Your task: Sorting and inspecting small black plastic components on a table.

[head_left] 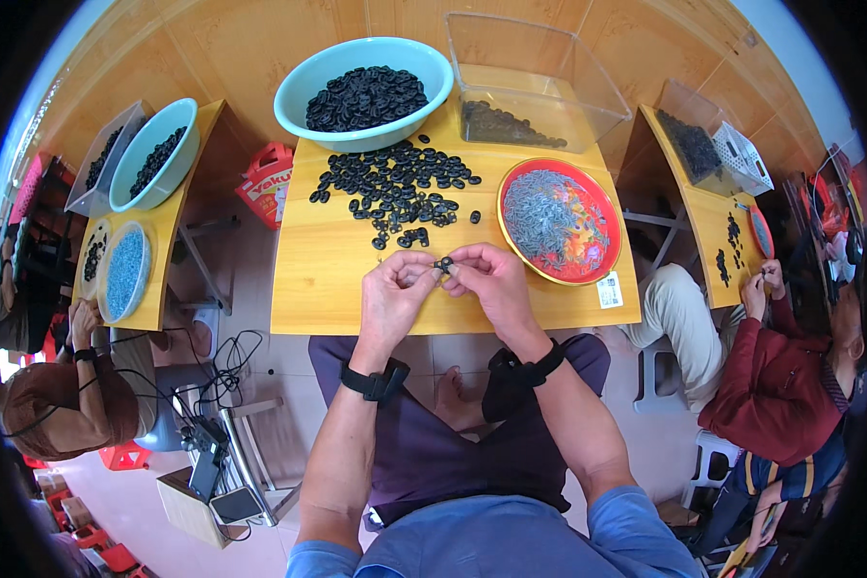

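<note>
Now the left hand [395,289] and right hand [491,286] are pinching one black piece [442,266] left of the red tray [603,196], where many loose pieces [407,204] are apparently remaining.

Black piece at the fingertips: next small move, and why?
Perhaps steady the black piece with the left hand and press gently with the right hand: both hands pinch it from opposite sides. Its finer detail is too small to tell.
</note>
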A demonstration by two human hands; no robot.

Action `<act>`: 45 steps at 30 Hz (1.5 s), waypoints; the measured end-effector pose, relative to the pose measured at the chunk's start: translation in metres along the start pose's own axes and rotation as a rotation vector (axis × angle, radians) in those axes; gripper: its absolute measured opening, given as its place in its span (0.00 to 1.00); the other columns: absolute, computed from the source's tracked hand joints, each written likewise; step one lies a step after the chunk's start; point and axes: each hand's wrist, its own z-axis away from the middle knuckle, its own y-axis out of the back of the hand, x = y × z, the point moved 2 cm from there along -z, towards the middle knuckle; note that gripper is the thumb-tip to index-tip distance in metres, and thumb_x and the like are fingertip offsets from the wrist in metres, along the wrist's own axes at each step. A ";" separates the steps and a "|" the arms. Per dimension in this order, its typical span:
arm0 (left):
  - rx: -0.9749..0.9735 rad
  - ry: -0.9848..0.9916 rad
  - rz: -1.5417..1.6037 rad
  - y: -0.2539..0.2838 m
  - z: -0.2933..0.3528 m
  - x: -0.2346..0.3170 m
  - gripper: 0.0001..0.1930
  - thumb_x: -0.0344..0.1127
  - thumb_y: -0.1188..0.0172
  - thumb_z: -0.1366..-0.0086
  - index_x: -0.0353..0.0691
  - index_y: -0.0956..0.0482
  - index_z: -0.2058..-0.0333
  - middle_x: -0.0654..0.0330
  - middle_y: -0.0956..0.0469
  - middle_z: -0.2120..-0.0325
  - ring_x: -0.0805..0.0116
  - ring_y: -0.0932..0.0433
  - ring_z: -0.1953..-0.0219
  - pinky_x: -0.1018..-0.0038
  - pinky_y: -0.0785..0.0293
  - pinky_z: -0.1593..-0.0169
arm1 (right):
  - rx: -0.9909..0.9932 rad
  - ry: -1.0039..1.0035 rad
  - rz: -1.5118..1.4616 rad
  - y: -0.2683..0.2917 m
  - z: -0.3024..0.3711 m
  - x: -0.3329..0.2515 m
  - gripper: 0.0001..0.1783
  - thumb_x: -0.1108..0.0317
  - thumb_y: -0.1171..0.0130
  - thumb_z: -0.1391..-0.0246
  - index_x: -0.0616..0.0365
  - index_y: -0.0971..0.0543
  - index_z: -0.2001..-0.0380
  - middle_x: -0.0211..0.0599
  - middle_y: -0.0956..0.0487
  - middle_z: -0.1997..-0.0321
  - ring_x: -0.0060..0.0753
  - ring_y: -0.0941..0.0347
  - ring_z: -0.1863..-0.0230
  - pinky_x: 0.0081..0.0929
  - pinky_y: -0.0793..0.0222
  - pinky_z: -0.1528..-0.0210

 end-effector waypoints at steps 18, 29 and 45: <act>0.025 0.010 -0.018 0.001 -0.002 0.001 0.05 0.25 0.34 0.37 0.30 0.21 0.65 0.59 0.16 0.74 0.79 0.19 0.72 0.82 0.25 0.67 | 0.023 0.045 0.007 -0.009 -0.002 -0.001 0.09 0.74 0.39 0.41 0.69 0.22 0.60 0.39 0.17 0.67 0.25 0.18 0.68 0.20 0.22 0.66; -0.102 -0.038 -0.226 -0.003 0.002 0.005 0.15 0.26 0.31 0.41 0.35 0.19 0.55 0.65 0.17 0.76 0.85 0.25 0.75 0.82 0.27 0.68 | -0.103 -0.048 0.168 0.012 -0.010 -0.013 0.08 0.74 0.39 0.43 0.65 0.22 0.61 0.35 0.19 0.71 0.20 0.23 0.74 0.19 0.26 0.72; -0.187 -0.111 -0.401 -0.010 0.006 0.014 0.16 0.26 0.28 0.47 0.36 0.19 0.58 0.64 0.22 0.79 0.78 0.26 0.76 0.77 0.25 0.68 | -0.236 -0.202 0.250 0.020 -0.008 -0.026 0.09 0.72 0.38 0.44 0.60 0.24 0.61 0.29 0.21 0.73 0.18 0.25 0.74 0.17 0.31 0.73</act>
